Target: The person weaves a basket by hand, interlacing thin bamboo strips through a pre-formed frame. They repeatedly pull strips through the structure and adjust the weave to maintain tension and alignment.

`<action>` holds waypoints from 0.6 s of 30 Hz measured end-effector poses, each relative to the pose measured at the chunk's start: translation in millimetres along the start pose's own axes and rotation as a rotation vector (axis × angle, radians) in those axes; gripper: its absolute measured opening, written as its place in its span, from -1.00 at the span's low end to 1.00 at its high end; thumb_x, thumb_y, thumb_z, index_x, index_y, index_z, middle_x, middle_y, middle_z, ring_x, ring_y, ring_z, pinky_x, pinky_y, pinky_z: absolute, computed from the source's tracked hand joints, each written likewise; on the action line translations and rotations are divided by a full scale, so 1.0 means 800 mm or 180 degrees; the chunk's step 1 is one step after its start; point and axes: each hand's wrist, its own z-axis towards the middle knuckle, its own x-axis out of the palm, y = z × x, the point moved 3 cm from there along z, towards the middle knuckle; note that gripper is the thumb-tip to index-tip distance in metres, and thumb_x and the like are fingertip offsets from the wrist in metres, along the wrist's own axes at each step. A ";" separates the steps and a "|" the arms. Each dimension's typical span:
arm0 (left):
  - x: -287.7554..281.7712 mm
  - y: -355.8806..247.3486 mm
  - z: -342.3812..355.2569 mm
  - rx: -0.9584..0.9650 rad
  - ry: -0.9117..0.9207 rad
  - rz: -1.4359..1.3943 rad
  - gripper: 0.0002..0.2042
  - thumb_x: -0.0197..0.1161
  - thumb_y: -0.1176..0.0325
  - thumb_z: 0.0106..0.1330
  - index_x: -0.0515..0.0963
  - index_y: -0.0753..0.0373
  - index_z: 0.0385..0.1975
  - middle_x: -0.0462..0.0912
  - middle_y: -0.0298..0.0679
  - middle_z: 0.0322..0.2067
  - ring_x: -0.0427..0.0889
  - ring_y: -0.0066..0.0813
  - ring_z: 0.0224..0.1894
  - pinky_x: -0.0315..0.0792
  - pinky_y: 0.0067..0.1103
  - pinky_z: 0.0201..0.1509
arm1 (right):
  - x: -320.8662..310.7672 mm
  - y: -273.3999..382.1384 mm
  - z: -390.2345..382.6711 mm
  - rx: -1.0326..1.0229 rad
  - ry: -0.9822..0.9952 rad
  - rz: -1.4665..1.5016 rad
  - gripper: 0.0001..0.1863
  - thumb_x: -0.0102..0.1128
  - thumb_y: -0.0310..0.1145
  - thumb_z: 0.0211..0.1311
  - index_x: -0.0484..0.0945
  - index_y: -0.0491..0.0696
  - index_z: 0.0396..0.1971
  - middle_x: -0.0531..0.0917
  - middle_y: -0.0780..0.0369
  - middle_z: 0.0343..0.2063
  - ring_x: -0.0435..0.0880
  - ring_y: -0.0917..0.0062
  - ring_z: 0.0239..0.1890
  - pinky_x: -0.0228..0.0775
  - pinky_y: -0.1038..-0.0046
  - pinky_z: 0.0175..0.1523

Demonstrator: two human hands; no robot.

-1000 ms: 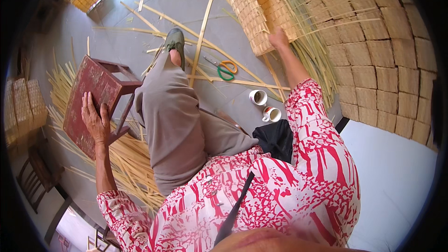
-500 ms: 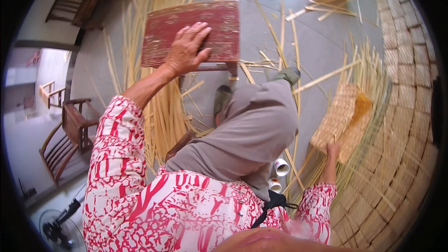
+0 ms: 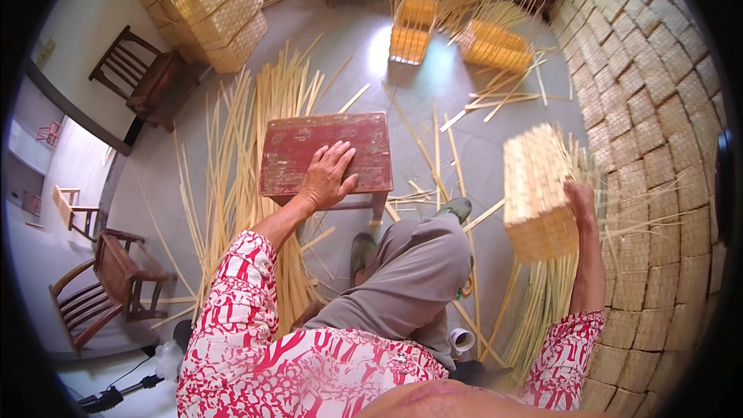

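My left hand (image 3: 325, 179) lies flat on the top of a worn red wooden stool (image 3: 292, 149), its fingers stretched out and holding nothing. Off to the right, my right hand (image 3: 580, 201) grips the right edge of a pale woven bamboo basket (image 3: 536, 186). The basket is box-shaped and held up above a bundle of long bamboo strips (image 3: 542, 311). Its near side and one broad side face me; the opening is hidden. Part of the right fingers is hidden behind the basket's edge.
Loose bamboo strips (image 3: 232, 162) spread left of and beneath the stool. A high stack of woven baskets (image 3: 650, 178) lines the right side. Two yellowish baskets (image 3: 414, 27) stand ahead. Wooden chairs (image 3: 116, 271) are at the left. A white cup (image 3: 462, 339) stands by my leg.
My right hand has lifted the basket off the strips and turned it, so its opening no longer shows. My left hand stays on the stool. The view has tilted up.
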 end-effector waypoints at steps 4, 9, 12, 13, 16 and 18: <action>0.019 0.010 0.008 -0.0088 -0.0251 -0.0330 -0.44 0.24 0.12 0.28 0.40 0.26 0.24 0.42 -0.01 0.27 0.33 -0.07 0.38 0.15 -0.20 0.46 | 0.050 0.176 -0.030 -0.0328 0.0518 -0.0088 -0.66 0.30 -0.10 0.16 0.61 -0.07 -0.60 0.50 0.40 -0.63 0.40 0.67 -0.56 0.14 0.49 -0.46; 0.012 -0.006 0.006 -0.0558 -0.1340 -0.1611 -0.49 0.30 0.41 0.23 0.40 0.31 0.20 0.49 0.05 0.12 0.47 0.07 0.20 0.38 -0.25 0.28 | 0.170 0.334 -0.092 -0.0728 0.1020 -0.0257 -0.64 0.28 0.02 0.24 0.63 0.00 -0.41 0.57 0.42 -0.50 0.42 0.72 -0.54 0.21 0.53 -0.47; -0.043 -0.044 -0.014 -0.0284 -0.1355 -0.1699 -0.49 0.30 0.41 0.23 0.40 0.30 0.20 0.49 0.04 0.10 0.48 0.07 0.18 0.38 -0.25 0.27 | 0.240 0.368 -0.119 -0.1106 0.1483 0.0327 -0.61 0.40 0.00 0.16 0.62 -0.06 -0.36 0.65 0.36 -0.46 0.54 0.69 -0.48 0.36 0.49 -0.41; -0.057 -0.060 -0.019 -0.0122 -0.1362 -0.1786 -0.49 0.30 0.41 0.23 0.40 0.29 0.21 0.49 0.04 0.10 0.48 0.07 0.18 0.39 -0.25 0.27 | 0.252 0.372 -0.124 -0.1240 0.1404 0.0496 -0.66 0.42 -0.06 0.15 0.63 -0.06 -0.39 0.61 0.37 -0.51 0.49 0.70 -0.52 0.34 0.51 -0.43; -0.069 -0.065 -0.022 0.0043 -0.1283 -0.1734 -0.49 0.30 0.44 0.26 0.38 0.26 0.24 0.48 0.03 0.12 0.46 0.05 0.21 0.37 -0.25 0.27 | 0.259 0.354 -0.094 -0.1187 0.0963 -0.0026 -0.70 0.48 -0.14 0.06 0.59 -0.03 -0.50 0.52 0.43 -0.60 0.40 0.72 -0.58 0.28 0.52 -0.48; -0.059 -0.055 -0.037 -0.0174 -0.1123 -0.1647 -0.47 0.32 0.45 0.23 0.38 0.25 0.23 0.49 0.01 0.10 0.47 0.06 0.19 0.38 -0.26 0.27 | 0.247 0.332 -0.066 -0.1371 0.1502 -0.0549 -0.72 0.44 -0.16 0.05 0.55 0.00 -0.54 0.47 0.46 -0.59 0.37 0.72 -0.56 0.23 0.52 -0.48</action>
